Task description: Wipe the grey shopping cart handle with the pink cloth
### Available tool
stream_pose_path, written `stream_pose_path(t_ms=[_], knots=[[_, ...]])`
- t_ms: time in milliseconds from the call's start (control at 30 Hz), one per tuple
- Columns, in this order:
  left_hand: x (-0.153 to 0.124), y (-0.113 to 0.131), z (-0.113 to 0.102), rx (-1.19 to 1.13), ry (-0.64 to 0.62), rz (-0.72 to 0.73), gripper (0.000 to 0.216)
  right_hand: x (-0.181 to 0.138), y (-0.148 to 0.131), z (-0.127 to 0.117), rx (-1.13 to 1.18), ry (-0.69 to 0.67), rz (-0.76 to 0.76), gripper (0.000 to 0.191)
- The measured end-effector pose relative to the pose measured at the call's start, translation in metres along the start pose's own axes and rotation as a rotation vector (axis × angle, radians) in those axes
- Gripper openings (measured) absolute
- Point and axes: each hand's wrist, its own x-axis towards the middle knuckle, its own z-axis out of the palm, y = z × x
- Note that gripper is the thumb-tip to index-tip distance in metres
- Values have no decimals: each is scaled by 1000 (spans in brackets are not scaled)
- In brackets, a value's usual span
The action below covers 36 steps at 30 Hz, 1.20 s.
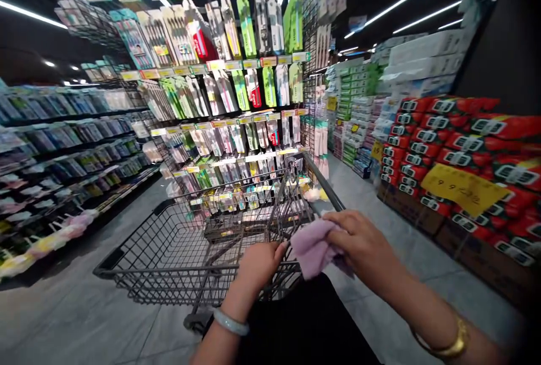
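Observation:
A dark wire shopping cart (173, 270) stands in front of me, its basket to the left and its handle side near my body. My left hand (260, 263), with a pale bangle on the wrist, is closed around part of the cart's frame; its fingertips are hidden behind the hand. In my right hand (357, 235) is a crumpled light purple cloth (311, 245), pinched between thumb and fingers. The cloth hangs beside the cart's dark side bar (323, 182). A gold-coloured bangle sits on my right wrist.
Ahead rises a display rack (236, 61) hung with packaged toothbrushes. Shelves of small packets (76, 134) line the left side. Stacked red packages (456, 145) with a yellow price sign (462, 187) stand on the right. Grey tiled floor (353, 196) runs between them.

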Motion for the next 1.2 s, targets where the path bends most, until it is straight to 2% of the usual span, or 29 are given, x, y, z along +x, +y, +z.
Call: stream_pose_path(t_ms=[100,133,233,300,400,467,533,667,733,833,933,1067,1133,1200], knots=[[3,1,0,5,-60,-48,74,-12,-17,10,-50,174,97,23],[4,1,0,-2,-72,-59,75,-15,-25,15,-63,186,84,22],[8,3,0,-29,-91,-102,81,-25,-36,21,-83,106,11,18],[10,5,0,-28,-97,-129,85,-33,-27,16,-84,134,35,18],[14,11,0,-12,-114,-154,84,-45,-4,5,-75,268,181,29],[18,17,0,-7,-116,-157,84,-49,0,7,-62,315,275,33],[24,23,2,2,-103,-154,85,-48,-8,18,-47,310,280,33],[40,33,9,22,-95,-153,88,-44,-15,39,-59,225,136,32],[45,35,11,17,-92,-165,90,-46,2,36,-56,226,191,36],[51,38,12,9,-80,-186,90,-49,31,24,-52,305,356,36],[58,44,9,8,-64,-178,87,-42,31,27,-10,351,413,34],[69,55,7,-30,-134,-211,83,-29,8,54,25,170,252,36],[75,61,9,-52,-117,-204,83,-30,14,60,5,116,219,38],[81,65,11,-65,-37,-167,80,-34,31,58,-1,122,252,40]])
